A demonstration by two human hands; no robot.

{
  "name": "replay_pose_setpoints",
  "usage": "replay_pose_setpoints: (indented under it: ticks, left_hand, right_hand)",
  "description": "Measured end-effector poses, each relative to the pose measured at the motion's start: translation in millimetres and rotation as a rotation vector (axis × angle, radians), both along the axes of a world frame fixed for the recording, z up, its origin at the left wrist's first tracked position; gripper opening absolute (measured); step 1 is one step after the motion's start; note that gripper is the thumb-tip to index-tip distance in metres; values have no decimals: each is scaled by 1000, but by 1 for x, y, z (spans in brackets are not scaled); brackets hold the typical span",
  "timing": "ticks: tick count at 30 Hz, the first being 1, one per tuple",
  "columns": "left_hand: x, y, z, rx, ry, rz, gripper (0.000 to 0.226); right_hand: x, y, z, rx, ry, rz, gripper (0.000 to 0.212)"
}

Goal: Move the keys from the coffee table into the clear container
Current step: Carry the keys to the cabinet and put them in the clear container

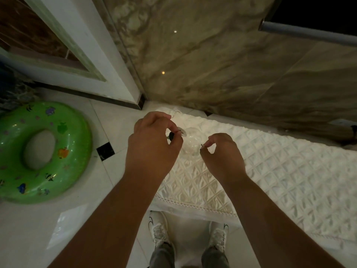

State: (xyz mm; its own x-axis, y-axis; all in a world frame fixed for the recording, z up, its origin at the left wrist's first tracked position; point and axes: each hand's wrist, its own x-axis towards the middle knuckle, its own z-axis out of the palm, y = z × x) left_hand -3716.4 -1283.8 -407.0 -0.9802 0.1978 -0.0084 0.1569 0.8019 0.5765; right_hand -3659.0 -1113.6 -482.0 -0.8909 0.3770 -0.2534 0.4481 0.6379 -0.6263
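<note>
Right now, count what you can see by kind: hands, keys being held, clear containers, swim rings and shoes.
Hands: 2, left hand and right hand
Keys: 2, black-headed key and small key
Clear container: 1
Green swim ring: 1
White shoes: 2
Total: 8

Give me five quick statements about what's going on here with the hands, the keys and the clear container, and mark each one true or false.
1. The left hand pinches a key with a dark head. True.
2. The clear container sits on the floor tiles. False: it stands on the white quilted cloth.
3. The right hand lies flat and empty. False: its fingertips pinch a small metal ring beside the container.
4. A green swim ring lies on the floor to the left. True.
5. Both hands are held near the container. True.
</note>
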Motion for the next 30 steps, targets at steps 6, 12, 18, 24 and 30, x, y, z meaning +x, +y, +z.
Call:
replay_pose_setpoints:
  ticks: [6,12,18,24,30]
  left_hand:
    - [7,-2,-25,-13,-17,6,9]
    - [13,-3,-45,-18,-40,3,9]
    - [8,-2,-59,-13,-30,16,7]
    - [5,1,-72,-17,-58,16,7]
    - [1,7,-79,-25,-61,12,7]
  right_hand:
    - [3,-9,-26,11,-8,-3,8]
    - [-4,-13,-54,5,3,-46,6]
    - [-14,-17,-81,47,-67,-88,3]
    - [-16,-21,-96,181,-105,-75,2]
    - [-20,-19,-99,196,-145,-10,10]
